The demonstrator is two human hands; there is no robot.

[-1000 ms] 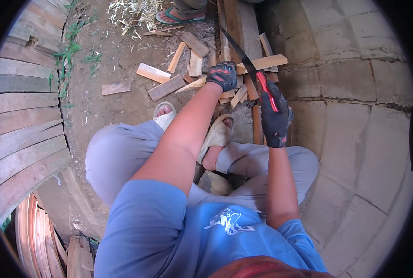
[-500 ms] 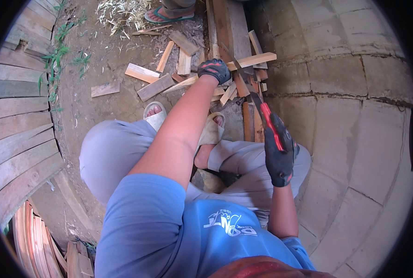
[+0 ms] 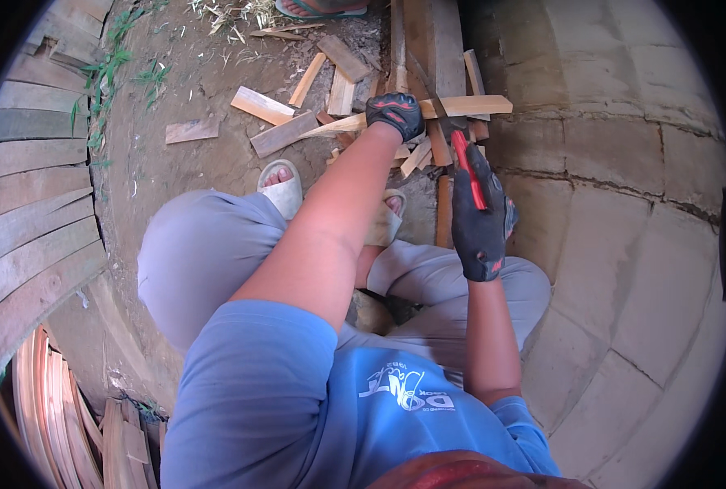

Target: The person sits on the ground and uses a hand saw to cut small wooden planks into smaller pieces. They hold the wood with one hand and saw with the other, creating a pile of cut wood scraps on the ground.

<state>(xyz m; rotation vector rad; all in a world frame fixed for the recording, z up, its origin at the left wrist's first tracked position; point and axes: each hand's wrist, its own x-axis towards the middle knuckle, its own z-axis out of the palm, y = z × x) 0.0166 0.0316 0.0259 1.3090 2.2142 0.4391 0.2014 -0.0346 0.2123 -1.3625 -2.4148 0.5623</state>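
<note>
Gloved in black and red, my left hand (image 3: 397,114) is closed around a pale wooden strip (image 3: 478,105) that lies crosswise and sticks out on both sides of the fist. My right hand (image 3: 483,224), in a matching glove, grips the red handle of a handsaw (image 3: 465,163). The saw's dark blade crosses the strip just right of my left hand; how deep any cut goes is too small to tell. Beneath the strip lie long timber beams (image 3: 446,53) and several short wood offcuts (image 3: 416,156).
Loose wood pieces (image 3: 261,104) lie on the dirt ground beyond my sandalled feet. Another person's foot (image 3: 326,8) is at the top edge, beside pale shavings (image 3: 253,11). Grey blockwork (image 3: 607,253) runs along the right, weathered boards (image 3: 33,173) along the left.
My right hand has pushed the saw forward, so its handle is now close to the strip. My left hand keeps its grip on the strip. The view has shifted slightly.
</note>
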